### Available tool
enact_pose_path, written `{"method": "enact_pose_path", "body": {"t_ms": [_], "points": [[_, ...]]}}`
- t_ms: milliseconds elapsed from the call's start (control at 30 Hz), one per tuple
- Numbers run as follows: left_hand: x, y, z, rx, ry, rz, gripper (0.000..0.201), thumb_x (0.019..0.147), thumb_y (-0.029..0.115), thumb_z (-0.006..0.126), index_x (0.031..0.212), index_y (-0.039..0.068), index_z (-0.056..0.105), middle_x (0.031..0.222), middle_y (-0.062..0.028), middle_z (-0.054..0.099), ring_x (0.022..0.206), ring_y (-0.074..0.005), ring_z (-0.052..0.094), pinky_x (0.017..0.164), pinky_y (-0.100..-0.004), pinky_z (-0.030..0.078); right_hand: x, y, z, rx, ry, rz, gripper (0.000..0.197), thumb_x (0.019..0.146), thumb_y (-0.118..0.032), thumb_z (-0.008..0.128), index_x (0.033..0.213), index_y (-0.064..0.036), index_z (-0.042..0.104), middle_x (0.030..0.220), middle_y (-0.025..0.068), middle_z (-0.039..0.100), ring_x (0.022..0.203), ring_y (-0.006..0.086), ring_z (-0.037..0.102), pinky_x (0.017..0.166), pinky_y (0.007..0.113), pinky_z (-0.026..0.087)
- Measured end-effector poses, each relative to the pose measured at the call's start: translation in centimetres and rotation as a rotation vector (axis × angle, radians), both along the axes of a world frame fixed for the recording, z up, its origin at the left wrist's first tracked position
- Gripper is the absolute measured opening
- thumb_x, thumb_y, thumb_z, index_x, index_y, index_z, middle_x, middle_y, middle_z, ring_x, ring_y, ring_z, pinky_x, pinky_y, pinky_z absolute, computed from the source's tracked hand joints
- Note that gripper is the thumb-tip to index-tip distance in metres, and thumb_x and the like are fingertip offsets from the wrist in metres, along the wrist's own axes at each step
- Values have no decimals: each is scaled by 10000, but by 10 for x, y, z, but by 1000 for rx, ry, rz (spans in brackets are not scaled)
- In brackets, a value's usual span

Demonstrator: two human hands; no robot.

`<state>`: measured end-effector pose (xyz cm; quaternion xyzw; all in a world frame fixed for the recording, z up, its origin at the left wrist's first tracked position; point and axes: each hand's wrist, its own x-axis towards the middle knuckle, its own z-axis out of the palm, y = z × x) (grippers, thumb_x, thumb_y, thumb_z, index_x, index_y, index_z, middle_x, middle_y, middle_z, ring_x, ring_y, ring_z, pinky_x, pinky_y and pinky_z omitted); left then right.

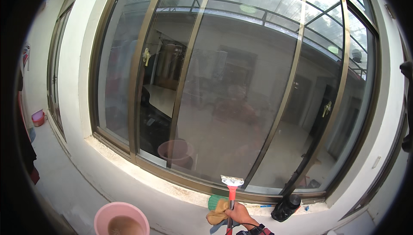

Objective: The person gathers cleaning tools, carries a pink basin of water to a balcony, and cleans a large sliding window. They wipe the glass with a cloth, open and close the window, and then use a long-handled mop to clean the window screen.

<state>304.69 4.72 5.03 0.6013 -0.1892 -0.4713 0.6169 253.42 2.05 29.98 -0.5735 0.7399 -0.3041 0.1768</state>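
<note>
My right hand [241, 214] is closed around the handle of a scraper [232, 187] with a red neck and a wide, whitish, stained blade. The blade points up in front of the lower part of the window glass [232, 106]; whether it touches the pane I cannot tell. Just left of this hand, at the sill, lie a green bristly thing [213, 201], perhaps a brush, and a crumpled tan piece [218, 211] that resembles a work glove. Something blue-grey [218, 227] shows beneath them. My left hand is out of view.
A pink basin [121, 220] holding murky brown water stands at lower left. On the dirty window sill [142, 170], right of my hand, sits a black bag-like bundle [285, 208]. Brown metal frames [185, 73] divide the window. Small pink tubs [38, 118] are far left.
</note>
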Motion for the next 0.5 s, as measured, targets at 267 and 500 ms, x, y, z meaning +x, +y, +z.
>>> {"method": "enact_pose_path", "body": {"t_ms": [267,500], "points": [[12,-8,-14,109,298,185,153,661,62,534,809,56,494,748,-54,494,589,-168,474,467,-275,392,13,-21,42,-88,40,-50,357,691,-232,616,934,28,589,830,215,641,796,357,629,729,398,492],[14,5,-23,118,445,339,167,629,36,536,782,67,477,726,-49,479,567,-179,483,451,-286,399,23,-28,36,-182,12,-27,325,667,-171,627,911,43,604,760,172,644,704,283,635,664,364,492]]}}
